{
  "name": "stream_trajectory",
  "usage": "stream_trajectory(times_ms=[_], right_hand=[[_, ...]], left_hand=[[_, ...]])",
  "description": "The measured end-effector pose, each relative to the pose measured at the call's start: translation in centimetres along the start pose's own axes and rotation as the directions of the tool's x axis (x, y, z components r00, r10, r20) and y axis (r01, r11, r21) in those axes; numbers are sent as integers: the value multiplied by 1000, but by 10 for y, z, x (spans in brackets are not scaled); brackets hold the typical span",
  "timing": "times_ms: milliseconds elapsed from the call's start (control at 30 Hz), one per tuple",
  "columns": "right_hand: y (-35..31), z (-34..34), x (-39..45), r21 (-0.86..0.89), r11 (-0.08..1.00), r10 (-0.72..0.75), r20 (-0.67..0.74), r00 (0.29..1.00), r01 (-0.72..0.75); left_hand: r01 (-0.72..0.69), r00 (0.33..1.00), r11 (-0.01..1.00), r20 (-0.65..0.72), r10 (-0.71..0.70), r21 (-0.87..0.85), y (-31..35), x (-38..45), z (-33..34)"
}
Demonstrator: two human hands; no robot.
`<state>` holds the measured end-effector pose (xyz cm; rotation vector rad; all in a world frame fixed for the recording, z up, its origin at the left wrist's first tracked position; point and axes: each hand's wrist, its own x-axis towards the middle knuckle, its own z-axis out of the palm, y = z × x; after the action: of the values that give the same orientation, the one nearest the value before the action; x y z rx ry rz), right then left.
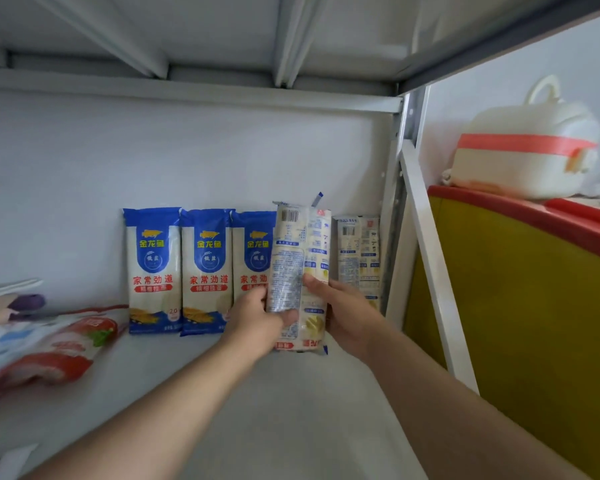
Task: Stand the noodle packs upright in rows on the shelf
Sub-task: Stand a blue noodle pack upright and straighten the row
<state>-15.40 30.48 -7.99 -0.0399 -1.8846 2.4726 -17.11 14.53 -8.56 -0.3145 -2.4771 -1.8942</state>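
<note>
Head: both hands [257, 317] grip pack [300, 271]; neighbours [155, 271] read 金龙鱼.

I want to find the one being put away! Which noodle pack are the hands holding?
The back-facing noodle pack with the barcode, gripped between left hand and right hand. The three blue-fronted packs and the corner pack stand untouched.

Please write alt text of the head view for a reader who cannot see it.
Both hands, left hand and right hand, hold a noodle pack upright on a white shelf, its back label facing out. Three blue packs stand in a row to its left, one more pack behind on the right.
</note>
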Motion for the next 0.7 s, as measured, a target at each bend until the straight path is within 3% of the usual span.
stream_trajectory(times_ms=[67,300,700], right_hand=[[-6,9,-11,20,999,-28,38,999,27],[-10,46,-41,-97,991,-100,-78,992,92],[-10,68,-57,-109,988,-115,-74,991,107]], left_hand=[[-17,1000,1000,22,17,14,5,-11,-12],[23,998,998,53,-20,-52,8,-45,-40],[3,999,999,46,-1,-37,13,-59,-58]])
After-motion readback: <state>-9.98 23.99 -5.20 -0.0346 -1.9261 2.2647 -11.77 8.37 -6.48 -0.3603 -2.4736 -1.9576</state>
